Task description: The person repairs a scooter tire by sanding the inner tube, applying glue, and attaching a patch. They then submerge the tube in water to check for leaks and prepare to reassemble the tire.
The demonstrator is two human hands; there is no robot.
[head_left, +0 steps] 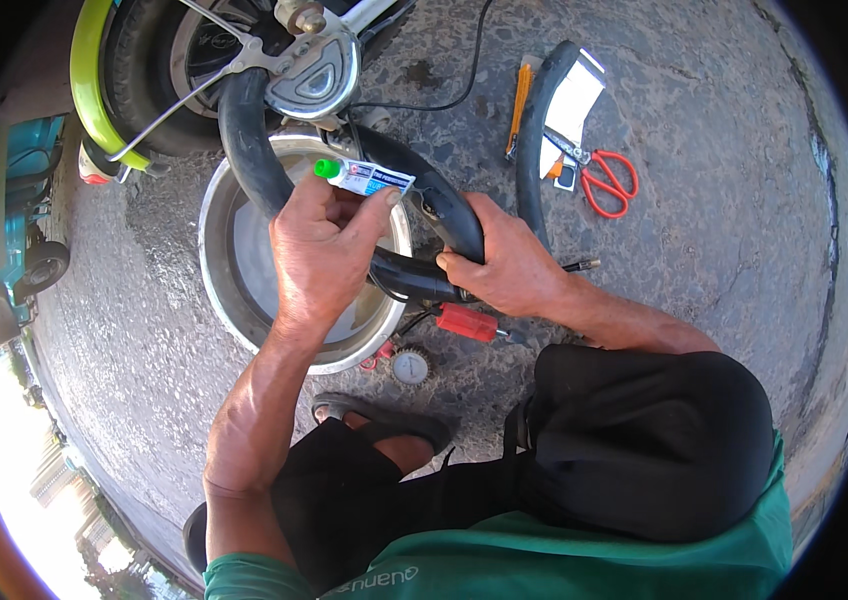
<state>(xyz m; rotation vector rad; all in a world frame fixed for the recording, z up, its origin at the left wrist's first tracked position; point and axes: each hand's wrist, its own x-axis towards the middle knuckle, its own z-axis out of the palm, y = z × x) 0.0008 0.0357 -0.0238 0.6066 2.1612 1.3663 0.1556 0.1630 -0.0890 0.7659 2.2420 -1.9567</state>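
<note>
My left hand is closed around a small glue tube, white and blue with a green cap at its left end. The tube lies across the top of the fingers, just over the black inner tube. My right hand grips that inner tube at its right-hand bend, thumb and fingers wrapped round it. A dark, shiny patch with light specks shows on the rubber between my two hands. From there the inner tube loops over the metal basin and up toward the wheel hub.
Below the inner tube stands a round metal basin with water. A wheel with a lime-green fender is at upper left. Right lie red-handled scissors, a black rubber strip and a yellow cutter. A red-handled tool and gauge lie nearer.
</note>
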